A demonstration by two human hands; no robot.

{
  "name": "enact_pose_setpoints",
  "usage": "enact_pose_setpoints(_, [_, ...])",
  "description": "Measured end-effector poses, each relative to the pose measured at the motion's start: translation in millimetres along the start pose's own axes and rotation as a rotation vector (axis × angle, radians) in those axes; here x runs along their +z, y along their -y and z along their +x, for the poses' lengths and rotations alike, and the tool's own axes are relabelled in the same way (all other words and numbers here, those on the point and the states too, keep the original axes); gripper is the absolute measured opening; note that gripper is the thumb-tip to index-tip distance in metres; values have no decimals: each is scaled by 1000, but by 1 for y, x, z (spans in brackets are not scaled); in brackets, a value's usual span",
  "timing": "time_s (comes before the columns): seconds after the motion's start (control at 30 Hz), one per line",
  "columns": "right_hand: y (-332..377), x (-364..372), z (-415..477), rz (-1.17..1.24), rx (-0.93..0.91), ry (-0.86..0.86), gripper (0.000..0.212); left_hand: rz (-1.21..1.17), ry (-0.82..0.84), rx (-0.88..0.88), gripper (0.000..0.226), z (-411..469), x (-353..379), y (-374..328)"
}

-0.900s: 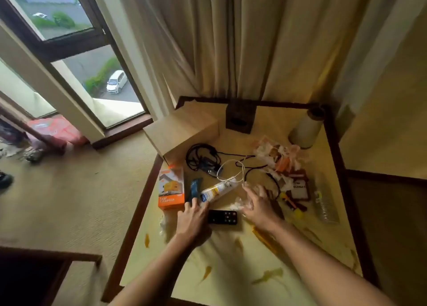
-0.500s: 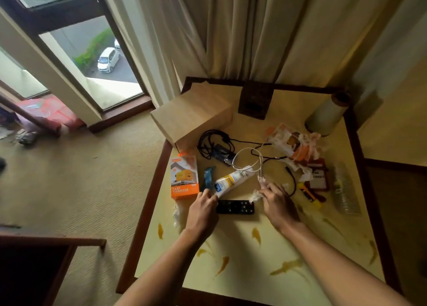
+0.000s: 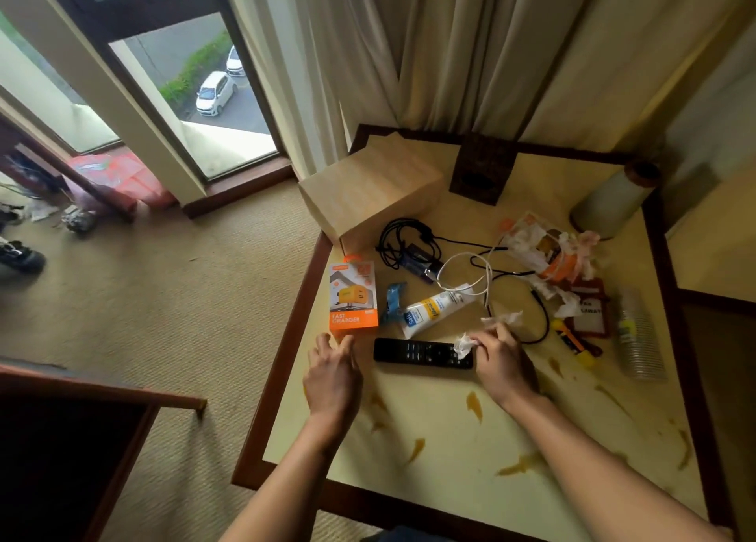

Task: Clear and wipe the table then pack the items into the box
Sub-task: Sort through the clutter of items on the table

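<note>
On the stained cream table [image 3: 450, 459] lie an orange charger box [image 3: 352, 296], a blue wrapper [image 3: 394, 300], a white tube [image 3: 437, 308] and a black remote [image 3: 421, 353]. A closed cardboard box [image 3: 368, 194] stands at the far left corner. My left hand [image 3: 333, 374] rests just below the charger box, fingers apart, nothing visible in it. My right hand [image 3: 503, 361] is at the remote's right end, pinching crumpled white tissue [image 3: 464, 343]. Black cables [image 3: 409, 247] and a white cable [image 3: 470, 271] tangle behind the tube.
A heap of wrappers and tissue [image 3: 548, 255], a red card holder [image 3: 589, 308], an orange-yellow pen [image 3: 572, 341] and a crushed plastic bottle [image 3: 638, 333] lie at right. A paper roll [image 3: 613, 202] and a dark wooden holder [image 3: 482, 173] stand at the back. Brown stains [image 3: 474, 404] spot the near side.
My left hand has slid left, from beside the tube and remote to below the charger box. My right hand has closed on tissue by the remote's right end. The view shifted.
</note>
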State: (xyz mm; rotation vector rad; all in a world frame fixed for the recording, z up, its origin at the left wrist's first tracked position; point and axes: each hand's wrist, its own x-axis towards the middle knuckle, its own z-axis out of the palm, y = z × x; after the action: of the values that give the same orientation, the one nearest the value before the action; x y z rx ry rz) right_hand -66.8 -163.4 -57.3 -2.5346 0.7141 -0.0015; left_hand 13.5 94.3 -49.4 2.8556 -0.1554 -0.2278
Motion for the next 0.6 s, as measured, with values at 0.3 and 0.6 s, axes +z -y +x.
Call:
enact_pose_setpoints(0.3, [4, -2, 4, 145, 47, -56, 30, -259, -81, 92, 24, 0, 10, 3])
enact_pose_setpoints(0.6, [12, -54, 26, 531, 228, -223, 23, -478, -175, 380, 37, 32, -22, -89])
